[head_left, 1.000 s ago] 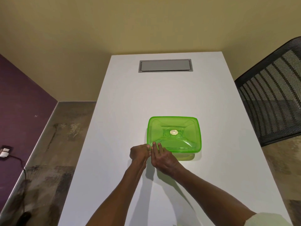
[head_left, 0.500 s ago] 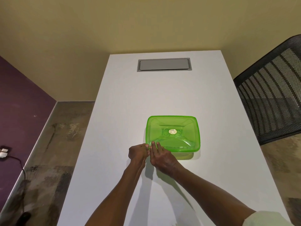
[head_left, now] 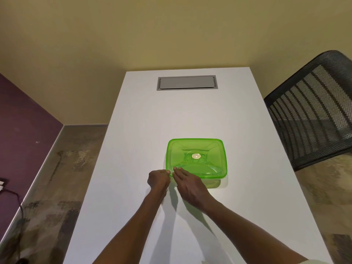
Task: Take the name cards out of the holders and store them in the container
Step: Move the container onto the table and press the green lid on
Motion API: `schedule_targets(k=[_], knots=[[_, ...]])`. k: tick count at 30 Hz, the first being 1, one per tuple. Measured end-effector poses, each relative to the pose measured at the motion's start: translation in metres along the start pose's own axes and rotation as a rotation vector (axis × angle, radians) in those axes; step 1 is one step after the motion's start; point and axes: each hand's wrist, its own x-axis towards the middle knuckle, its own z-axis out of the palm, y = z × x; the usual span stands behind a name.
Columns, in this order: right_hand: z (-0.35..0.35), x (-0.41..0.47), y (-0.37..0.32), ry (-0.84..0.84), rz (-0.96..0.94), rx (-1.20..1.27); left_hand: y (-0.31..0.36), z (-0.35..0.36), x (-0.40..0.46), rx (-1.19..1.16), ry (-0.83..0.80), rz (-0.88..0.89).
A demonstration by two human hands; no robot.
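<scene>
From the head view, your green container (head_left: 197, 158) sits lidded on the white counter (head_left: 141, 119). Your left hand (head_left: 158, 179) curls its grip at the near-left lid corner; your right hand (head_left: 187, 184) lays straight fingers on the lid beside it.

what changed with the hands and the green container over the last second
Almost nothing. Both hands stay at the near left corner of the green container: left hand curled at the lid's rim, right hand with fingertips on the lid's edge. The lid is still on, and the container has not moved on the white table.
</scene>
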Motion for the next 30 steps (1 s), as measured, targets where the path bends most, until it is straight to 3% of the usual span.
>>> schedule_targets(k=[3,7,11,15,18,20,23,27,30], knots=[[-0.006,0.000,0.008,0.082,0.064,0.133,0.006,0.000,-0.018,0.240,0.112,0.143],[-0.013,-0.013,0.031,0.203,0.258,0.169,0.012,0.011,-0.048,0.312,0.173,0.416],[-0.021,-0.040,0.061,0.330,0.523,0.270,0.014,0.037,-0.072,0.338,0.026,0.681],[-0.026,-0.067,0.082,0.481,0.866,0.541,0.011,0.067,-0.088,0.455,-0.127,0.815],[-0.029,-0.071,0.100,0.390,1.158,0.808,0.008,0.085,-0.093,0.604,-0.180,0.925],[-0.030,-0.069,0.106,0.281,1.230,0.976,0.007,0.094,-0.093,0.737,-0.166,1.009],[-0.028,-0.066,0.108,0.287,1.301,1.199,0.009,0.100,-0.093,0.910,-0.143,1.042],[-0.027,-0.057,0.115,0.253,1.365,1.270,0.008,0.103,-0.089,1.017,-0.121,1.031],[-0.026,-0.049,0.120,0.114,1.371,1.117,0.008,0.108,-0.085,1.053,-0.115,1.026]])
